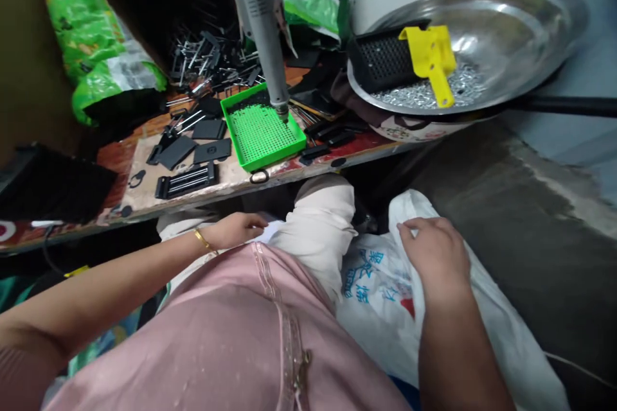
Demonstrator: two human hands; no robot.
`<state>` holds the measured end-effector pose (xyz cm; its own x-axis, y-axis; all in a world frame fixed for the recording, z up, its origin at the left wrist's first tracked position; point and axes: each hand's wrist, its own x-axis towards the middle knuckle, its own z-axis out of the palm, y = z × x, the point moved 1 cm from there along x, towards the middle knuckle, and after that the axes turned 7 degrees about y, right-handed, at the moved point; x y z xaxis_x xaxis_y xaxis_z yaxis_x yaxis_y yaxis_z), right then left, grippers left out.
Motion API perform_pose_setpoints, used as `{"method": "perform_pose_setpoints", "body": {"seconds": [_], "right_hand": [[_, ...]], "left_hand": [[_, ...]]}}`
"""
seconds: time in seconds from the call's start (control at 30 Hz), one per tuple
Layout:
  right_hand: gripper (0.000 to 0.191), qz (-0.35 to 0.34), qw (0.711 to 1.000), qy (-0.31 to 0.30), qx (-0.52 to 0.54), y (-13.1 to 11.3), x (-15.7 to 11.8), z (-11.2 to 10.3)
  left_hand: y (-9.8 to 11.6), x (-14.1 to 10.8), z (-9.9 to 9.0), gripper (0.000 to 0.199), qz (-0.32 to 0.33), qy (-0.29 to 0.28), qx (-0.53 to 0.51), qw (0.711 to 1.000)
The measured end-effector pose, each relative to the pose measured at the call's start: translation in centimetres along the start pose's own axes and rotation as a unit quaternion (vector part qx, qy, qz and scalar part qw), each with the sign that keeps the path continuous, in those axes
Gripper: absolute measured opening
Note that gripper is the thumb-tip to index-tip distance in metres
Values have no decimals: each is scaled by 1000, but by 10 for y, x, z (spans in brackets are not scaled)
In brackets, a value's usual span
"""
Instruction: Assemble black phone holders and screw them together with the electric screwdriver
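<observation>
My left hand [241, 229], with a gold bracelet at the wrist, rests over my lap near the pale trousers [321, 225]. Its fingers are curled, and whether they hold anything is hidden. On the right, my right hand [436, 247] grips the upper edge of a large white plastic sack [378, 295] with blue printing, thumb and fingers closed on it. The sack stands beside my right leg. Above my lap, a black slotted part with metal rods [187, 181] lies at the bench's front edge, beside flat black plates [212, 151].
A grey electric screwdriver [265, 32] hangs over a green tray [263, 135]. Many black parts with rods [207, 54] pile behind. At right, a metal basin [511, 19] holds small screws, a black basket [385, 58] and a yellow scoop [431, 58].
</observation>
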<state>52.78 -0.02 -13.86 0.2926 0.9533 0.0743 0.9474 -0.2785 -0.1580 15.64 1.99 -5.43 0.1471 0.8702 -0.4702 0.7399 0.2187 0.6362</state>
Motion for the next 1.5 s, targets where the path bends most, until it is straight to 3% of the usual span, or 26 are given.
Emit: {"method": "perform_pose_setpoints", "body": {"seconds": [0.07, 0.13, 0.27, 0.4, 0.5, 0.7, 0.9, 1.07, 1.2, 1.3, 1.5], "right_hand": [[34, -25, 999, 4, 33, -22, 10, -12], [31, -76, 993, -48, 81, -47, 15, -19], [28, -224, 939, -178, 193, -96, 13, -29], [28, -349, 854, -298, 245, -144, 7, -53], [26, -390, 823, -328, 251, -180, 3, -73], [24, -444, 800, -307, 262, -249, -5, -93], [23, -466, 816, -216, 265, -311, 3, -105], [20, -476, 856, -100, 174, -356, 34, -100], [27, -510, 857, -31, 67, -375, 60, -91], [41, -541, 840, -39, 11, -383, 69, -86], [51, -557, 826, -68, -39, -395, 80, -80]], "left_hand": [[-27, -10, -15, 20, -25, 56, 11, 998], [-54, -20, -28, 19, -52, 109, 15, 993], [-91, -44, -45, 16, -81, 187, -12, 979], [-95, -63, -53, 14, -70, 235, -60, 967], [-82, -68, -57, 14, -39, 234, -88, 967], [-66, -83, -77, 22, 25, 227, -126, 965], [-100, -93, -129, 29, 51, 389, -87, 916], [-127, -72, -159, 31, 50, 412, -71, 907], [-136, -51, -167, 31, 72, 401, -37, 912], [-141, -45, -167, 35, 81, 384, -24, 920], [-144, -53, -162, 42, 112, 364, -35, 924]]}}
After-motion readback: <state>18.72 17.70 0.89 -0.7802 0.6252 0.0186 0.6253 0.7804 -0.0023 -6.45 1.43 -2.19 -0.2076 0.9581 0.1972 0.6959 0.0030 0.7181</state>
